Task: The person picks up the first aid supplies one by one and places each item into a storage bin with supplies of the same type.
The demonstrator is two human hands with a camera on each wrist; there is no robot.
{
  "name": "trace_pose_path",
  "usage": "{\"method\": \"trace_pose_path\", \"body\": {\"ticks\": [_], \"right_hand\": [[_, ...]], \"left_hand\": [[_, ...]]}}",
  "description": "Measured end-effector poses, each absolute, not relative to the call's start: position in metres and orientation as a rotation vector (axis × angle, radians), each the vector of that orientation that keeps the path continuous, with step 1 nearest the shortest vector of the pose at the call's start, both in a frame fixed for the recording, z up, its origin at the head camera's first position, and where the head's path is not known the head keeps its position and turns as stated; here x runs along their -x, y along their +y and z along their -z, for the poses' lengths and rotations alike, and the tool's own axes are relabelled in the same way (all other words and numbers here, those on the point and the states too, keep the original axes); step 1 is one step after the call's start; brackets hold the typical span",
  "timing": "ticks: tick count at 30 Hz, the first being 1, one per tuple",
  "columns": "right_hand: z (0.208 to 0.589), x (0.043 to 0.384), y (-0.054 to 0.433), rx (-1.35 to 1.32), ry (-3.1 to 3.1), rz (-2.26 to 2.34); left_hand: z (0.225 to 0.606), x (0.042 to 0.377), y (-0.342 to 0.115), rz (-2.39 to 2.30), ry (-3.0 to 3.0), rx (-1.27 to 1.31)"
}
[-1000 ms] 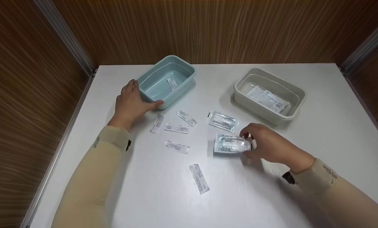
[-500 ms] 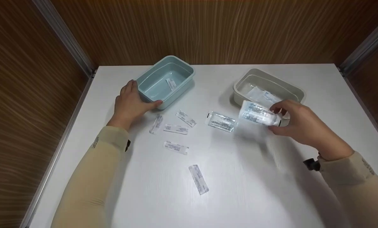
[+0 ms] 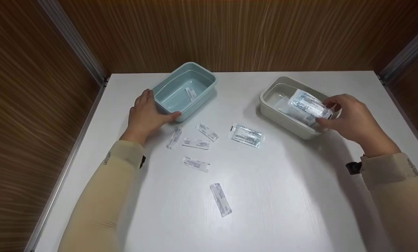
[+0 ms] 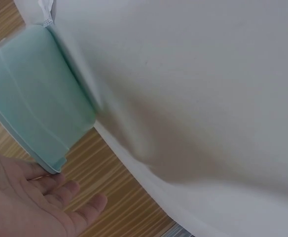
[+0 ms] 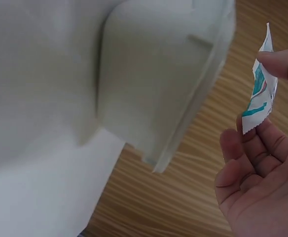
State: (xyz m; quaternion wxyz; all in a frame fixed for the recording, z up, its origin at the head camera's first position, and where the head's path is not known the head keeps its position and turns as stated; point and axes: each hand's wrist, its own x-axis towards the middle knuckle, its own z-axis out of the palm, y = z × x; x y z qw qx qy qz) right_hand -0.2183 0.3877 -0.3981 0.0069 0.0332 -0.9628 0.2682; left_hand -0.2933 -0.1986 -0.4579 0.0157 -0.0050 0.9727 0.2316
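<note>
In the head view my left hand [image 3: 144,113] rests against the near left end of a light blue plastic bin [image 3: 203,96], fingers extended along one side and thumb at the near corner. The left wrist view shows fingertips at the rim of this blue bin [image 4: 40,89]. A small white strip packet [image 3: 190,93] lies inside it. My right hand [image 3: 352,120] pinches a white-and-teal printed sachet [image 3: 308,104] by one end, over the beige bin [image 3: 282,120]. Below it in that bin lies a white packet [image 3: 282,104], partly covered. The right wrist view shows the pinched sachet [image 5: 260,94] edge-on, between thumb and fingers.
Several narrow white strip packets, one of them a nearer strip [image 3: 220,199], lie scattered on the white table [image 3: 265,210]. Another shiny sachet [image 3: 246,135] lies flat between the bins. Wood-grain panels [image 3: 230,35] stand behind and beside the table.
My right hand has lifted the sachet from the table and carried it right and away from me, over the beige bin. My left hand and the blue bin have stayed put.
</note>
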Motion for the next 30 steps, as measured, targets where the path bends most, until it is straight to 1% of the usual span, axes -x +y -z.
{"method": "trace_pose_path", "body": {"ticks": [6, 11, 21, 30], "right_hand": [[0.405, 0.237, 0.396, 0.009, -3.046, -0.850], [0.409, 0.245, 0.400, 0.017, -3.037, -0.841], [0.410, 0.245, 0.403, -0.008, -3.039, -0.803], [0.406, 0.238, 0.398, 0.052, -3.041, -0.839]], "left_hand": [[0.457, 0.294, -0.199, -0.730, 3.017, 0.015], [0.456, 0.293, -0.198, -0.715, 3.025, 0.001], [0.455, 0.292, -0.197, -0.695, 3.032, -0.009], [0.455, 0.294, -0.199, -0.681, 3.046, -0.031]]}}
